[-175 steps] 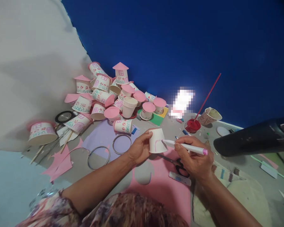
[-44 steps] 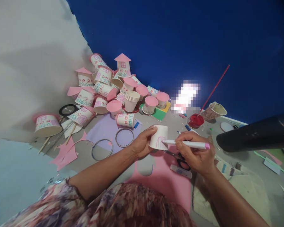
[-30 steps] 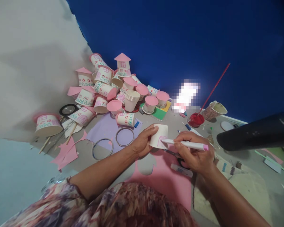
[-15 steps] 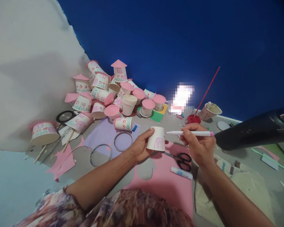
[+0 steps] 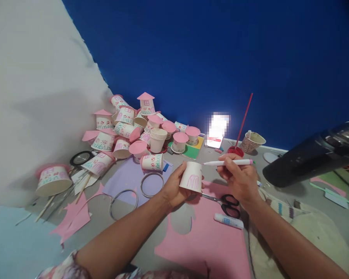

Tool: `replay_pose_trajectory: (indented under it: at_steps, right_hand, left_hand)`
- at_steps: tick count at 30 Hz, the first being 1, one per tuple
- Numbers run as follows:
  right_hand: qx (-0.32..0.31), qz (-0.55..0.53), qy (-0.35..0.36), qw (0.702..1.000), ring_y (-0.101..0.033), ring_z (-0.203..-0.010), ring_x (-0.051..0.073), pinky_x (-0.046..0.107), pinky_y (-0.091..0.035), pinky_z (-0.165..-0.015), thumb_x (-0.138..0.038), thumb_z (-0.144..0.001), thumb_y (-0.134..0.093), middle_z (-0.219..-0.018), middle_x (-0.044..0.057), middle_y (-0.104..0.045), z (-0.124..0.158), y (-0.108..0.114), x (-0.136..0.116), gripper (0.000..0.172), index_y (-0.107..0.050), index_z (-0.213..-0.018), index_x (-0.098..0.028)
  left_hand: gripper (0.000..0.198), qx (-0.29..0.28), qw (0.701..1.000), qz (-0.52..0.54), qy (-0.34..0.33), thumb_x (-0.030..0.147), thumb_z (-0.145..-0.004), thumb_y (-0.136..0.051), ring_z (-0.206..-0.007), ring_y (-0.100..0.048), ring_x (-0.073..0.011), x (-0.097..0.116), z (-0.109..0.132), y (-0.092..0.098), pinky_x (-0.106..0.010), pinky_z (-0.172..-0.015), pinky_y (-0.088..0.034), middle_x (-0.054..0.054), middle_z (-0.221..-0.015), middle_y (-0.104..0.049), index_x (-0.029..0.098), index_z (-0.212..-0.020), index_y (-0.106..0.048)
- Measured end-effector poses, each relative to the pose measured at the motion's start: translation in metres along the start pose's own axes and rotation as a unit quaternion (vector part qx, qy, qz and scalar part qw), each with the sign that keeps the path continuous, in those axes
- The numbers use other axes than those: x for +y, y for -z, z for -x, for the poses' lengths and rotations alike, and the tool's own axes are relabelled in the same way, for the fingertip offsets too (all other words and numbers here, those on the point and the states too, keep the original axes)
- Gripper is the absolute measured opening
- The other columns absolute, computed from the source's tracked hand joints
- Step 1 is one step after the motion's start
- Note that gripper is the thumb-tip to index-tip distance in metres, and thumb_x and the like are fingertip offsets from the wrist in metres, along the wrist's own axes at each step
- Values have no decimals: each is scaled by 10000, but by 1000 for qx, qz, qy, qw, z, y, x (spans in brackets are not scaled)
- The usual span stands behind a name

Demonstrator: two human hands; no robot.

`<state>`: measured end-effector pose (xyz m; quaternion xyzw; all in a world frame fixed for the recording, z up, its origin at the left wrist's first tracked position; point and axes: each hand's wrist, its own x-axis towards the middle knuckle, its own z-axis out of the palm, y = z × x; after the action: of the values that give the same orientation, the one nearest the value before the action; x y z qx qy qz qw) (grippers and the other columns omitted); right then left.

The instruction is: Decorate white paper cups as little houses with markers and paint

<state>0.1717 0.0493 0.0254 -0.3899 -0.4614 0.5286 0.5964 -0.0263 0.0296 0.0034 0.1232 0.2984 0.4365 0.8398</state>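
Held cup: we find the white paper cup (image 5: 191,173) in the left hand, raised above the desk (image 5: 147,248), mouth down and slightly tilted; a pinkish-purple arch filled with upright strokes shows on its side.
Left grip: the left hand (image 5: 174,190) pinches the cup, thumb on its near left side, fingers passing behind and showing at its right edge.
Marker: the white marker (image 5: 214,163) lies nearly level, tip at the cup's upper right edge; we cannot tell whether it touches.
Right grip: the right hand (image 5: 241,179) pinches the marker between thumb and fingers.
Below the hands: scissors (image 5: 222,200) and a glue stick (image 5: 228,221) lie on a cut pink sheet (image 5: 209,250).
Beyond: a pile of decorated cups (image 5: 125,130) and a stack of plain cups (image 5: 157,141) stand to the left; a red pot (image 5: 235,151) sits just behind the right hand.
Risks: in our judgement, a hard thumb press could dent the thin wall; a turn of the cup under the tip could send a line astray; fingers sliding over the arch could smear any wet ink; a backward swing of the right hand could knock the pot.
Changes: about six seconds ago we saw only an unfilled outline with the tip upon it; now the strokes are in, the tip has left the arch, and the scissors are less covered.
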Motion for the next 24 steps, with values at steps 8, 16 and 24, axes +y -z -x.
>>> replay_pose_trajectory:
  at_steps: [8, 16, 24]
  right_hand:
    - [-92, 204, 127, 966, -615, -538, 121, 209, -460, -481, -324, -920, -756, -655, 3, -719, 25, -8, -15, 133, -762, -841, -217]
    - [-119, 290, 267, 912, -644, -547, 105, 199, -469, -493, -157, -908, -703, -750, -7, -759, 31, -14, -17, 89, -748, -875, -227]
    - [-142, 302, 275, 902, -582, -476, 109, 240, -483, -499, -164, -927, -689, -692, -22, -734, 31, -13, -19, 94, -735, -880, -231]
  left_hand:
    - [450, 46, 998, -10, -37, 465, -1085, -475, -657, -735, -226, -3, 1, -3, -324, -620, -611, -116, -813, -731, 81, -1072, -709]
    - [346, 94, 992, -8, -82, 383, -1071, -545, -627, -665, -163, -6, 1, -8, -281, -646, -608, -75, -783, -694, 95, -999, -724]
    - [327, 103, 991, -23, -82, 392, -1062, -563, -657, -682, -171, -7, 3, -8, -280, -657, -598, -70, -807, -705, 111, -1027, -728]
